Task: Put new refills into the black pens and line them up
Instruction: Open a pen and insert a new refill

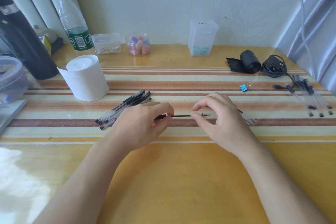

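Note:
My left hand (143,123) grips a black pen barrel (161,116) that points right. A thin black refill (181,115) sticks out of the barrel, and my right hand (216,114) pinches it near its tip between thumb and forefinger. The tip (207,114) shows just past my fingers. A pile of several black pens (125,109) lies on the striped mat behind my left hand. At the far right, several clear pens with black ends (307,96) lie side by side. More thin parts (250,121) lie partly hidden behind my right hand.
A paper roll (85,78) stands at back left beside a bottle (74,22) and small plastic boxes (106,43). A jar of erasers (138,44), a clear container (201,36), a black tape roll (249,62), a cable bundle (274,66) and a blue binder clip (243,87) sit further back.

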